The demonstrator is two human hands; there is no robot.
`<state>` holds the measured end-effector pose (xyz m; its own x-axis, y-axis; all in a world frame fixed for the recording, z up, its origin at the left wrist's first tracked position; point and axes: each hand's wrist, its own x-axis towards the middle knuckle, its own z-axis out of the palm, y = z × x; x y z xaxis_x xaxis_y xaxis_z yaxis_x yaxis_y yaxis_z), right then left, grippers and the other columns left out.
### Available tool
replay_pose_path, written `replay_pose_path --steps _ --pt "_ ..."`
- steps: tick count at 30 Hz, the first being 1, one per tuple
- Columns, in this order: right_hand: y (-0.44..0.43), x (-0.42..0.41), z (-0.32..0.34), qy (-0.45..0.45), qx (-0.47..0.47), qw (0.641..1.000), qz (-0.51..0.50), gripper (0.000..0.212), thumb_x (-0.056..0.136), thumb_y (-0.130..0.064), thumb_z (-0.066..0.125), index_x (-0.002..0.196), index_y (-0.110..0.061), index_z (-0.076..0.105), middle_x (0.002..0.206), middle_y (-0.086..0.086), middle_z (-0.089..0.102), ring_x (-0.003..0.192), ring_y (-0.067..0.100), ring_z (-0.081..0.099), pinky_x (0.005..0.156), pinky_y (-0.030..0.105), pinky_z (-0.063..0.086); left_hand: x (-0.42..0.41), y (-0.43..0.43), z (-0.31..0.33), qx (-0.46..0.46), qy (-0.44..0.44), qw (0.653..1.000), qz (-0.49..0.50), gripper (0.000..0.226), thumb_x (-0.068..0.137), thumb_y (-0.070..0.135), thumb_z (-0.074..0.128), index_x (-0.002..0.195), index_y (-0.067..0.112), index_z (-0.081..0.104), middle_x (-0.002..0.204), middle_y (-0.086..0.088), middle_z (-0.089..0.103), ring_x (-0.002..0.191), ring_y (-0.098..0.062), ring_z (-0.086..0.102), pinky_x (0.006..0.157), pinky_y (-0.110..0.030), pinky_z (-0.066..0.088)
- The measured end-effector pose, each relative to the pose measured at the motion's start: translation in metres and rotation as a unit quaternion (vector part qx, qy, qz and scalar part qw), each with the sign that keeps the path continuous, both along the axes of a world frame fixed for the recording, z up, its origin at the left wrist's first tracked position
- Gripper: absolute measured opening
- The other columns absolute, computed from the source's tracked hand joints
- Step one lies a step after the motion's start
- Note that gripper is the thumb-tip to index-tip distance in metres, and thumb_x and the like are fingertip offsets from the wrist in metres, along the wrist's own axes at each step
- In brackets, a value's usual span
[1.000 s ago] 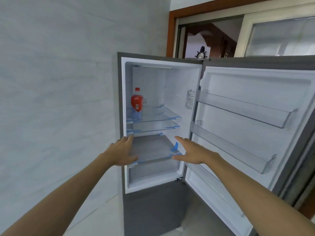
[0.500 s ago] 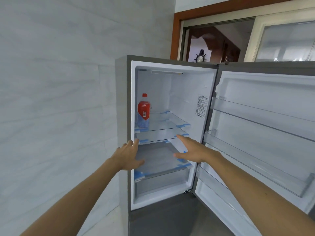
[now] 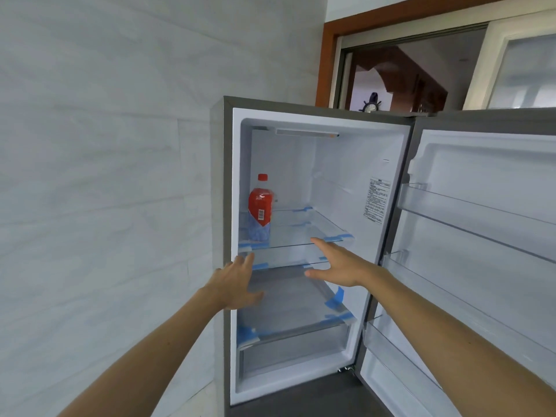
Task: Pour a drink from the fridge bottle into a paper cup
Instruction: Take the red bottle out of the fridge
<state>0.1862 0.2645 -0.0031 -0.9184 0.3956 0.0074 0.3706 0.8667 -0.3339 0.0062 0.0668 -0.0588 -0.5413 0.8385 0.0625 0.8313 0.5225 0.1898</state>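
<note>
fridge (image 3: 388, 164) door standing open, bottle (image 3: 260, 210) sitting upright at 9 o'clock on upper glass shelf (image 3: 310, 228), left hand (image 3: 237, 285) and right hand (image 3: 338, 264) reaching in, both spread wide, holding nothing

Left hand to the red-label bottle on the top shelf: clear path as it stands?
Probably yes. The fridge door is swung wide, the bottle stands alone at the shelf's left front, and the open left hand is just below it with nothing between.

empty hands (image 3: 240, 284) before fridge bottle (image 3: 260, 210)
</note>
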Motion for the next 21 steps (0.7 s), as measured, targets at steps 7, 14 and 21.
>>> replay_pose_path --steps 7,14,21 --pt "0.074 -0.056 -0.001 0.004 0.013 0.999 0.04 0.093 0.088 -0.061 0.06 0.157 -0.032 0.004 0.163 0.007 0.02 0.145 0.027 0.031 0.115 0.047 0.034 -0.03 0.061 -0.004 0.015 -0.021 0.999 0.027 0.102 0.086 0.061 0.063 0.158 0.023 0.002 0.16 -0.011 0.029 0.14 -0.035 0.042 0.107 -0.047 0.047" --pt "0.126 -0.115 -0.007 0.01 -0.004 0.994 0.106 0.094 0.09 -0.056 0.061 0.158 -0.024 0.005 0.164 0.007 0.018 0.148 0.024 0.026 0.119 0.039 0.027 -0.053 0.108 -0.003 0.016 -0.024 0.996 0.085 0.094 0.088 0.053 0.066 0.156 0.025 0.007 0.15 -0.011 0.039 0.128 -0.034 0.053 0.103 -0.044 0.05" --pt "0.151 -0.171 -0.01 0.032 -0.053 0.988 0.144 0.099 0.088 -0.056 0.064 0.158 -0.027 0.001 0.164 0.008 0.017 0.148 0.023 0.026 0.118 0.041 0.029 -0.07 0.129 -0.008 0.019 -0.041 0.992 0.12 0.099 0.086 0.055 0.066 0.155 0.029 0.001 0.155 -0.012 0.033 0.133 -0.036 0.049 0.106 -0.051 0.048"
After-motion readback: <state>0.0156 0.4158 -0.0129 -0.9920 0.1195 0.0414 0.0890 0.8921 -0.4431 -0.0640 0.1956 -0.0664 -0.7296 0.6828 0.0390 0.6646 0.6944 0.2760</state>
